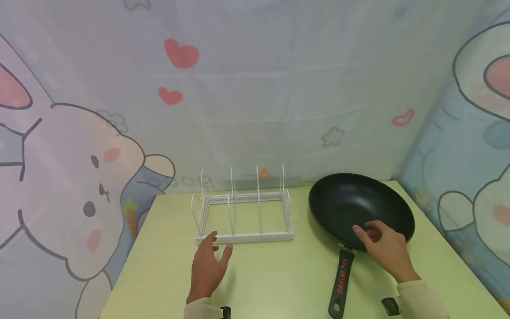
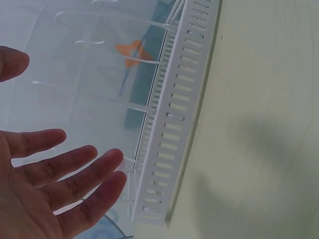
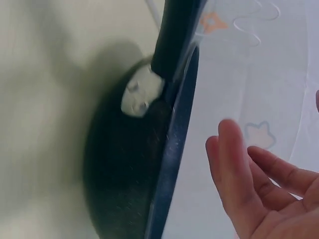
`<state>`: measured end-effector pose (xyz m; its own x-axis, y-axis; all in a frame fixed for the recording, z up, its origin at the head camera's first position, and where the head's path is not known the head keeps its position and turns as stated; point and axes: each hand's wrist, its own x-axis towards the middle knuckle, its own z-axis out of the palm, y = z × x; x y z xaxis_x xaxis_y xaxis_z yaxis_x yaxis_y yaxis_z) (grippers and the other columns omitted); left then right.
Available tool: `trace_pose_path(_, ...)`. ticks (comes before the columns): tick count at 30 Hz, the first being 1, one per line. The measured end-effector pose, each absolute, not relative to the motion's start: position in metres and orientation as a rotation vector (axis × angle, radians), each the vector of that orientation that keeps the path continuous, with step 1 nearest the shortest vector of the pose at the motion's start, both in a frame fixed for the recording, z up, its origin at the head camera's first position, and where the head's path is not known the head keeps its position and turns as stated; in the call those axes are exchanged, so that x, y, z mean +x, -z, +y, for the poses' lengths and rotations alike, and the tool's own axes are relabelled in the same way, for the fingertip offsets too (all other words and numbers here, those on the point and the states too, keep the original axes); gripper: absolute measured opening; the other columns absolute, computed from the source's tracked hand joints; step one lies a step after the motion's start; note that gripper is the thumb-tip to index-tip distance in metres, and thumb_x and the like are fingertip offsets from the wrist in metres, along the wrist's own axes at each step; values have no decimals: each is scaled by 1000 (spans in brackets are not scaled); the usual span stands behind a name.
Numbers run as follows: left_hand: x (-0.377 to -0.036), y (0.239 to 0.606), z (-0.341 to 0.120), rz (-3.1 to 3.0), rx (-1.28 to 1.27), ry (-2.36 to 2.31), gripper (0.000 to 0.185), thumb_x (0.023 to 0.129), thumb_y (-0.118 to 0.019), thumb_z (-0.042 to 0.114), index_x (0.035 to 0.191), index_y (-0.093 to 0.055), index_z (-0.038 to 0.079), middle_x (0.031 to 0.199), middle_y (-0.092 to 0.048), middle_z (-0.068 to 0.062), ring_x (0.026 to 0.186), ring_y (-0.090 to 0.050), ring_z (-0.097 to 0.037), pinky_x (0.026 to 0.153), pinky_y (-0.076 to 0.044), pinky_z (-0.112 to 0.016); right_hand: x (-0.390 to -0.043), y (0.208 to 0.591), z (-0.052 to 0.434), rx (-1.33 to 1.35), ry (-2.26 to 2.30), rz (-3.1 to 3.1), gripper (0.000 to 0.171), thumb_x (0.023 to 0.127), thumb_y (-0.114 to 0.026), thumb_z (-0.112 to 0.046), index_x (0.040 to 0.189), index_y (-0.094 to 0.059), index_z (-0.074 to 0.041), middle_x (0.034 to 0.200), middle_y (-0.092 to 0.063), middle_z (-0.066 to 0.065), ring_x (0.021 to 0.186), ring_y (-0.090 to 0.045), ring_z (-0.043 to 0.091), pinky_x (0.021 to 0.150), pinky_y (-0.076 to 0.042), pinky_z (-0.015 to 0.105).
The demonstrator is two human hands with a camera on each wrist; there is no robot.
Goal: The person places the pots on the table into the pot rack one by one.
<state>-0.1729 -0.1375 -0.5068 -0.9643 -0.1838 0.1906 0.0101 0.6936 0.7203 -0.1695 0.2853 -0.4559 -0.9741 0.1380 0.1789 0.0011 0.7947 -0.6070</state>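
The white wire rack (image 1: pixel 255 238) stood toward the back of the bench (image 1: pixel 279 274), and the black frying pan (image 1: pixel 346 201) lay to its right, with the handle (image 1: pixel 342 280) running out nearer the person than the rack's front edge. The left hand (image 1: pixel 209 268) hovered just before the rack's left end, fingers spread and slightly bent, thumb well apart, with nothing in it. The right hand (image 1: pixel 386 252) hung over the pan's near side, to the right of the rack, thumb and fingers loosely bent with a gap between them, also holding nothing.

Reaching seemed to be the step in hand. The right hand would probably do best on the handle, near the metal joint (image 3: pixel 143 92), wrapped fully round it; a pinch on the sloping rim (image 3: pixel 174 134) would likely let the wide bowl tip. The left hand could usefully steady the rack's front rail (image 2: pixel 172 130) with light pressure, since so thin a frame looked apt to slide if knocked.
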Motion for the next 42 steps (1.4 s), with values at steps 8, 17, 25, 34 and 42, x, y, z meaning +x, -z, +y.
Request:
trace_pose_path(8, -176, 516, -122, -2632, 161, 1265, 52, 97, -64, 38, 140, -53, 10, 134, -64, -15, 110, -71, -30, 89, -56, -51, -160, 466, 279, -267, -1388, -2762, 65, 96, -58, -58, 118, -61, 2, 101, -73, 18, 72, -72, 6, 59, -61, 30)
trace_pose_path(17, -180, 523, -97, -2621, 57, 1438, 49, 96, -65, 38, 135, -57, 7, 128, -66, -17, 101, -73, -28, 78, -59, -43, -148, 483, 273, -386, -1517, -2738, 63, 96, -60, -55, 115, -61, 5, 95, -73, 15, 79, -76, 20, 61, -62, 33)
trace_pose_path(25, -179, 529, -75, -2727, 25, 1449, 52, 94, -66, 39, 133, -57, 5, 123, -68, -18, 98, -74, -28, 76, -59, -42, -146, 497, 266, -470, -1641, -2714, 65, 97, -59, -53, 116, -60, 9, 100, -71, 20, 82, -76, 24, 62, -62, 33)
trace_pose_path(34, -174, 533, -44, -2790, -69, 1571, 57, 95, -63, 45, 134, -56, 4, 123, -69, -18, 100, -72, -29, 77, -60, -44, -149, 512, 261, -545, -1859, -2618, 69, 99, -58, -51, 124, -57, 13, 104, -72, 16, 83, -74, 16, 69, -63, 31)
trace_pose_path(42, -164, 534, -4, -2461, -78, 2308, 40, 99, -61, 31, 121, -60, -3, 113, -68, -20, 96, -74, -27, 59, -62, -38, -154, 527, 268, -423, -2271, -2434, 58, 98, -66, -24, 132, -48, 20, 99, -75, 5, 87, -76, 15, 77, -63, 31)
